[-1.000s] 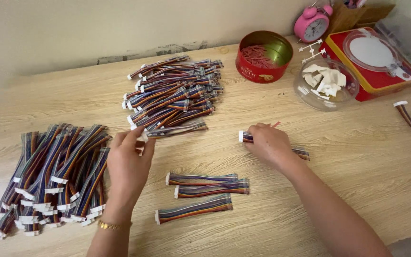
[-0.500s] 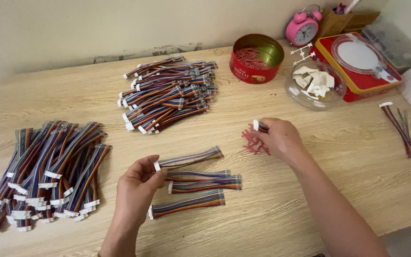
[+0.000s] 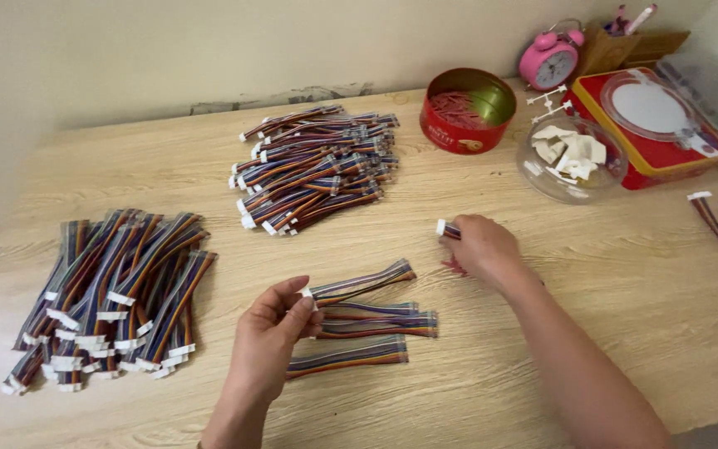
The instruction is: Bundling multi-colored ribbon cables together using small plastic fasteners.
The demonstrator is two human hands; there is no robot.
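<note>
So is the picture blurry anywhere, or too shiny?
Head view: mostly sharp under soft, even light. The left hand and right hand cast only faint shadows on the table. The clear bowl and red tin show mild glare, and the table edges look slightly bent.

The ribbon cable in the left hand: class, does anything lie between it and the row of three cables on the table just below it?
Nothing visible does. The left hand holds the ribbon cable by its white connector end, directly above the row of three cables, with only bare wooden table around them.
</note>
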